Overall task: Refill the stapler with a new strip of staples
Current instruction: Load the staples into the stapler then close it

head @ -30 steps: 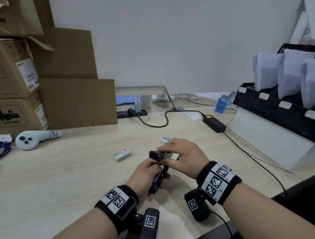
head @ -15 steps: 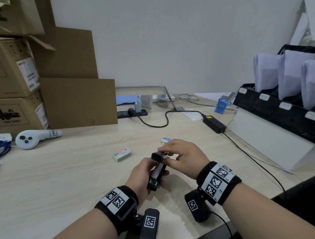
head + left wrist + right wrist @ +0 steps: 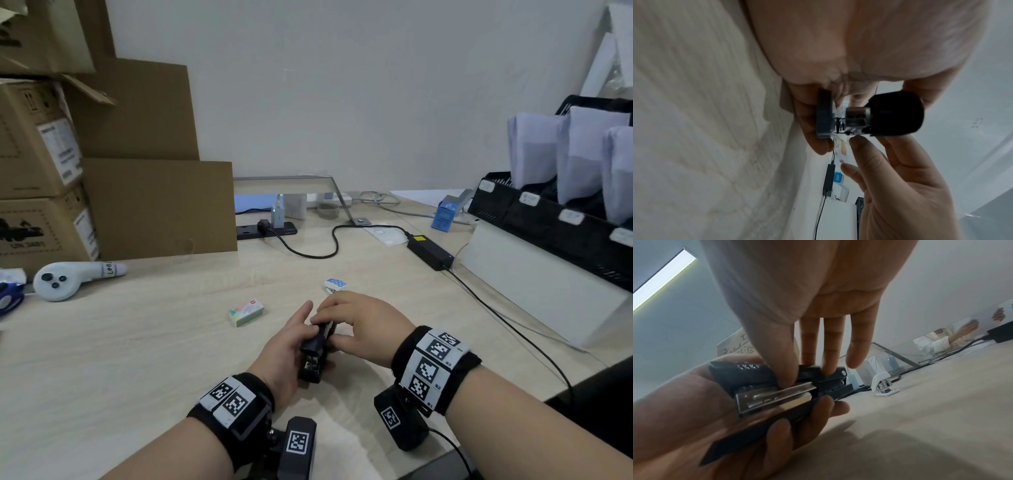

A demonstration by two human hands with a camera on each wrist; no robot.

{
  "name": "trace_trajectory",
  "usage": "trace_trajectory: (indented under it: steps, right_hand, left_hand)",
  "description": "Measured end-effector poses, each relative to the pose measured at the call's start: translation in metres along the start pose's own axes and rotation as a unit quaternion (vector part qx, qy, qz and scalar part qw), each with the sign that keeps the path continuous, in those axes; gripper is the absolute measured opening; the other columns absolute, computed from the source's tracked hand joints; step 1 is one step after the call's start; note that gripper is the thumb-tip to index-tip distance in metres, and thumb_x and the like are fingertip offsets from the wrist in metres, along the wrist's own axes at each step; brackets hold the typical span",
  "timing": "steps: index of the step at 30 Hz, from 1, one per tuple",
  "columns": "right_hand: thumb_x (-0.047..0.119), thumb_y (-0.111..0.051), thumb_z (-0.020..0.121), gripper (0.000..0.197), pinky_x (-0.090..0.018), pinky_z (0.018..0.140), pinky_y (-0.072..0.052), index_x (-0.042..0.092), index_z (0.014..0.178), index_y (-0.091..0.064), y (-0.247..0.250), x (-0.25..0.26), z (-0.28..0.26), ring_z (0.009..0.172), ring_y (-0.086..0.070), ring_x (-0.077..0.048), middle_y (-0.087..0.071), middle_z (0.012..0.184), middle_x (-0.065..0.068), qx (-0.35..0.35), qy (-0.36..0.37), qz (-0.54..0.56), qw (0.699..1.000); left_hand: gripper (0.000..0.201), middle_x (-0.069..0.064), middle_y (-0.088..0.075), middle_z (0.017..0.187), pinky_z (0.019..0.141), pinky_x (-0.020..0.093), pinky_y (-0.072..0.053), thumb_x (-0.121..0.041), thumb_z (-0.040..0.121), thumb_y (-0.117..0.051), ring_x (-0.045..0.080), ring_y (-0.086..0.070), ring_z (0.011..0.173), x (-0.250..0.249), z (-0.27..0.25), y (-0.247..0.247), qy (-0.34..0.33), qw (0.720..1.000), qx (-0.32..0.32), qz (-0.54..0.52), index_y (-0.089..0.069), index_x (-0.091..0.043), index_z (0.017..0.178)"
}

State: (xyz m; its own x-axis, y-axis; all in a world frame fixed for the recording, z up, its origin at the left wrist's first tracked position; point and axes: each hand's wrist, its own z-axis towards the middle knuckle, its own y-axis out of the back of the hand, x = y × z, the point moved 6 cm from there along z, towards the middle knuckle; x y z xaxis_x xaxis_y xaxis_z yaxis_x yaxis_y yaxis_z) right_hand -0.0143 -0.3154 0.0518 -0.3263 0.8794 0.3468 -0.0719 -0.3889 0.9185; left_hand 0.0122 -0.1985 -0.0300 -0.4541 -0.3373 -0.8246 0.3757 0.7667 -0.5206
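Note:
I cradle a black stapler [image 3: 315,353] in my left hand [image 3: 284,356], just above the table near its front edge. In the right wrist view the left fingers curl under the stapler's [image 3: 756,376] base, and its silver staple channel [image 3: 774,396] shows along the side. My right hand [image 3: 359,325] is on top: thumb and fingertips [image 3: 828,368] pinch the black top cover near the hinge end. The left wrist view shows the stapler [image 3: 896,115] end-on, with the cover close to the channel. A small green and pink staple box [image 3: 246,311] lies to the left. No loose staple strip is visible.
A small blue and white stapler [image 3: 335,285] lies just beyond my hands. A white controller [image 3: 68,279] and cardboard boxes [image 3: 41,171] are at the left. A power brick [image 3: 430,251] with its cable [image 3: 507,318] and a black file rack [image 3: 548,222] are at the right.
The stapler's top cover stood raised and has swung down onto the body under my right hand. Both hands have sunk a little toward the table.

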Motion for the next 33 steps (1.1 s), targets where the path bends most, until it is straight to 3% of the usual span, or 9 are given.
trace_trajectory:
  steps: [3,8,13,17,21,25,28,30,33]
  right_hand:
    - [0.017,-0.064,0.080,0.042,-0.032,0.094,-0.049,0.035,0.117,-0.072,-0.001,-0.001,-0.001,0.112,-0.057,-0.006,-0.063,0.122,0.015,0.010,-0.007,0.002,1.000]
    - [0.014,-0.054,0.080,0.048,-0.023,0.093,-0.043,0.033,0.120,-0.071,-0.001,-0.003,-0.005,0.115,-0.054,-0.005,-0.061,0.127,0.015,0.032,-0.030,0.023,0.999]
    - [0.019,-0.051,0.081,0.048,-0.022,0.092,-0.044,0.036,0.120,-0.072,-0.003,-0.002,-0.007,0.112,-0.055,-0.005,-0.060,0.126,0.013,0.046,-0.040,0.022,0.998]
    - [0.020,-0.047,0.076,0.051,-0.027,0.091,-0.047,0.038,0.116,-0.074,-0.005,-0.005,-0.007,0.104,-0.057,-0.005,-0.059,0.123,0.013,0.047,-0.045,0.031,0.997]
    - [0.007,-0.053,0.080,0.052,-0.024,0.089,-0.048,0.037,0.117,-0.073,-0.007,-0.007,-0.008,0.085,-0.050,0.014,-0.058,0.122,0.015,0.032,-0.038,0.056,0.997]
    - [0.011,-0.055,0.081,0.046,-0.019,0.090,-0.048,0.031,0.118,-0.072,-0.006,-0.006,-0.009,0.092,-0.058,0.001,-0.061,0.121,0.015,0.001,-0.035,0.124,0.992]
    - [0.009,-0.058,0.086,0.039,-0.021,0.092,-0.048,0.027,0.118,-0.071,-0.001,-0.025,-0.007,0.093,-0.063,-0.010,-0.063,0.119,0.009,-0.056,-0.108,0.143,0.982]
    - [0.014,-0.059,0.088,0.035,-0.024,0.092,-0.048,0.030,0.117,-0.071,0.001,-0.046,-0.008,0.090,-0.062,-0.010,-0.064,0.118,0.010,-0.091,-0.183,0.155,0.967]
    - [0.020,-0.058,0.090,0.029,-0.022,0.080,-0.048,0.032,0.114,-0.069,0.000,-0.072,-0.010,0.091,-0.064,-0.013,-0.066,0.113,0.010,-0.116,-0.268,0.206,0.934]
  left_hand:
    - [0.056,0.006,-0.079,0.111,0.060,0.032,-0.059,-0.012,0.099,-0.048,0.019,-0.076,0.082,0.000,-0.001,0.000,0.000,1.000,0.006,0.021,-0.047,-0.034,0.151]
    - [0.054,0.012,-0.078,0.109,0.067,0.034,-0.054,-0.009,0.099,-0.049,0.025,-0.078,0.087,-0.004,-0.005,-0.004,0.008,0.998,0.016,0.055,-0.048,-0.032,0.148]
    - [0.071,0.022,-0.072,0.125,0.059,0.042,-0.061,-0.001,0.079,-0.062,0.028,-0.077,0.088,-0.006,-0.007,-0.005,0.012,0.997,0.031,0.075,-0.049,-0.026,0.144]
    - [0.062,0.018,-0.071,0.129,0.064,0.049,-0.061,0.017,0.092,-0.049,0.031,-0.073,0.092,-0.005,-0.006,-0.006,0.009,0.995,0.049,0.082,-0.051,-0.021,0.141]
    - [0.064,0.019,-0.068,0.132,0.062,0.044,-0.062,0.004,0.081,-0.061,0.026,-0.075,0.088,-0.006,-0.006,-0.007,-0.007,0.996,0.038,0.077,-0.054,-0.023,0.138]
    - [0.064,0.018,-0.070,0.129,0.063,0.039,-0.059,-0.012,0.074,-0.065,0.024,-0.075,0.087,-0.007,-0.009,-0.007,-0.020,0.998,0.021,0.052,-0.056,-0.022,0.136]
    - [0.071,0.018,-0.068,0.128,0.066,0.040,-0.057,-0.011,0.071,-0.074,0.030,-0.069,0.094,-0.007,-0.006,-0.003,-0.018,0.998,0.023,0.053,-0.054,-0.022,0.139]
    - [0.084,0.019,-0.063,0.129,0.071,0.042,-0.055,-0.009,0.066,-0.081,0.033,-0.065,0.097,-0.005,-0.004,-0.001,0.000,0.995,0.040,0.091,-0.049,-0.024,0.142]
    - [0.094,0.014,-0.062,0.133,0.076,0.043,-0.053,-0.003,0.061,-0.073,0.032,-0.066,0.099,-0.006,0.000,0.001,0.008,0.991,0.041,0.125,-0.041,-0.028,0.146]
